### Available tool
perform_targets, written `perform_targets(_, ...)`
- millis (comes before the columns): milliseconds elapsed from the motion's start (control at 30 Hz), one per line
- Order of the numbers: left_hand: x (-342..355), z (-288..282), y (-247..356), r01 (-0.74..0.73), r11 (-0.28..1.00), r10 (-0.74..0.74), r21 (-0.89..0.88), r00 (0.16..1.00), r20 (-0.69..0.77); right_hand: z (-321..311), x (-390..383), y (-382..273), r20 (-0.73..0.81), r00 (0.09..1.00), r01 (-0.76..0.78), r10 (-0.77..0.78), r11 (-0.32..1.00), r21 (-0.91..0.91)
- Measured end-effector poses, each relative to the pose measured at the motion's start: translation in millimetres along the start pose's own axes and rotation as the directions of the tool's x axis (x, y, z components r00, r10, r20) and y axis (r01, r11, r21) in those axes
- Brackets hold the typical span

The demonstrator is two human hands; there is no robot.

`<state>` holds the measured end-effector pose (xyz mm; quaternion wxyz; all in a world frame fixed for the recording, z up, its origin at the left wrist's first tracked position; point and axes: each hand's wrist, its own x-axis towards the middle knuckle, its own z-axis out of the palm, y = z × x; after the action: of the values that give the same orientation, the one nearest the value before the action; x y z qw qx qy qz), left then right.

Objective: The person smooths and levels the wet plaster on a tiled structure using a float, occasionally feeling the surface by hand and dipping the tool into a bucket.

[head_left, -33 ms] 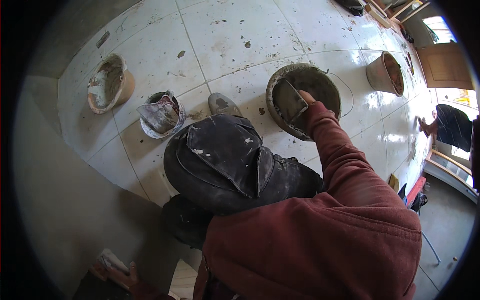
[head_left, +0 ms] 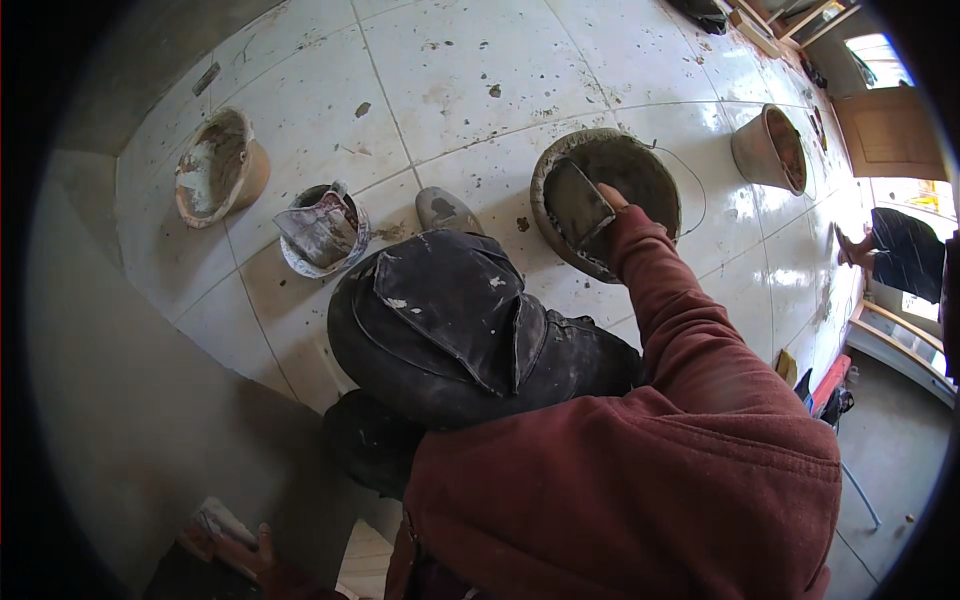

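Observation:
My right hand (head_left: 613, 195) grips a trowel with a broad grey blade (head_left: 580, 205) inside the large bucket (head_left: 642, 160), whose inner wall is coated in grey mortar. At the bottom left, my left hand (head_left: 240, 545) holds a flat, white-smeared tool (head_left: 220, 520) low beside a dark grey surface, its thumb raised. My bent leg in black, paint-spotted trousers (head_left: 440, 320) lies between my hands, a grey shoe (head_left: 445, 210) beyond it. Left of that shoe stands a small pail (head_left: 350, 250) with a white-crusted piece in it.
A beige bucket (head_left: 250, 180) and another bucket (head_left: 752, 150) stand on spattered white tiles (head_left: 480, 60). A grey wall (head_left: 100, 300) borders the left. At the right are another person's dark-clad leg (head_left: 905, 255), wooden frames (head_left: 800, 20), a board (head_left: 890, 130) and assorted items on grey floor (head_left: 880, 460).

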<state>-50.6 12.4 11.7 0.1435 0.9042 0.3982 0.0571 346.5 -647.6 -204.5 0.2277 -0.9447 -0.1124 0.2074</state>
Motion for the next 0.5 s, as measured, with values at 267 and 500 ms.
perform_targets(267, -3.0, 8.7, 8.7, -0.068, 0.965, 0.054, -0.255, 0.996, -0.065, -66.0, -32.6, -148.5, 0.019, 0.997, 0.073, -0.079, 0.975, 0.212)
perform_targets(500, -5.4, -7.8, 51.8, -0.377, 0.925, 0.378, 0.048, 0.926, -0.007, -128.6, -10.2, -265.0, 0.116, 0.87, 0.371, -0.479, 0.792, 0.485)
